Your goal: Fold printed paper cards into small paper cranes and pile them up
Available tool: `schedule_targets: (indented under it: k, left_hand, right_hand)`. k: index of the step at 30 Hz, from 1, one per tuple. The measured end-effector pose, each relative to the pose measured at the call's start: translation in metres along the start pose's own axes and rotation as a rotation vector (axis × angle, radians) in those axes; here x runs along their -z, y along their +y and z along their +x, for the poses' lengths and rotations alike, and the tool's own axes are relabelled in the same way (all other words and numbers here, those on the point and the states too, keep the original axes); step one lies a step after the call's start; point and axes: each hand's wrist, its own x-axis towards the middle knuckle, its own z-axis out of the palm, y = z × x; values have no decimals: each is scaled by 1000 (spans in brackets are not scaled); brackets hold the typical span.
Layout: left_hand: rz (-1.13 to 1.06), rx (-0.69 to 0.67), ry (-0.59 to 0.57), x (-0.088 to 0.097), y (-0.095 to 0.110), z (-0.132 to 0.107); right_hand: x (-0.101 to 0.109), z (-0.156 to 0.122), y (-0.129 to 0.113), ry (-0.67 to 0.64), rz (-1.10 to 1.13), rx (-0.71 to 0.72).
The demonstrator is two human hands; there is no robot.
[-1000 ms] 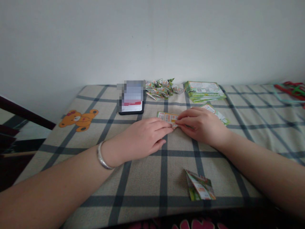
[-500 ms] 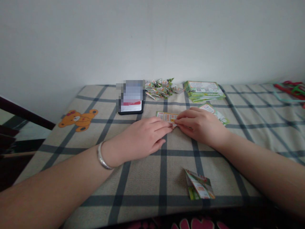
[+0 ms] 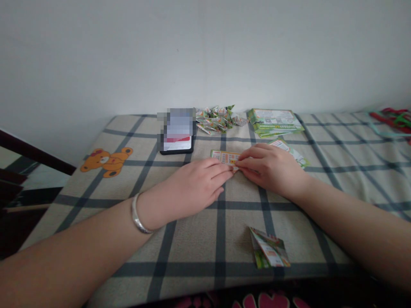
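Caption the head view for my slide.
Left hand and right hand meet at the fingertips on a slip on a checked cloth; phone, folded pile and stack behind, one folded piece in front.

No legible text. Print on paper slip (image 3: 224, 156), leaflet stack (image 3: 275, 120), folded piece (image 3: 270, 253), folded pile (image 3: 215, 119): too small to read. Phone screen (image 3: 177, 130): blurred out.

Left hand (image 3: 192, 186), right hand (image 3: 272, 169) pinch paper strip (image 3: 224, 156) flat on checked cloth (image 3: 192, 239); folded piece (image 3: 269, 253) near.
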Motion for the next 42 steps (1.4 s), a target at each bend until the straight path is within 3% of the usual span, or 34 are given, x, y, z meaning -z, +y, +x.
schedule_targets:
  k: [19, 30, 42]
  left_hand:
    - [-5, 16, -32, 0, 1, 1]
    - [-40, 10, -27, 2, 0, 2]
    - [-58, 10, -44, 0, -2, 0]
  right_hand:
    - [15, -1, -16, -145, -21, 34]
    - [14, 1, -19, -187, 10, -37]
    - [13, -4, -16, -167, -13, -6]
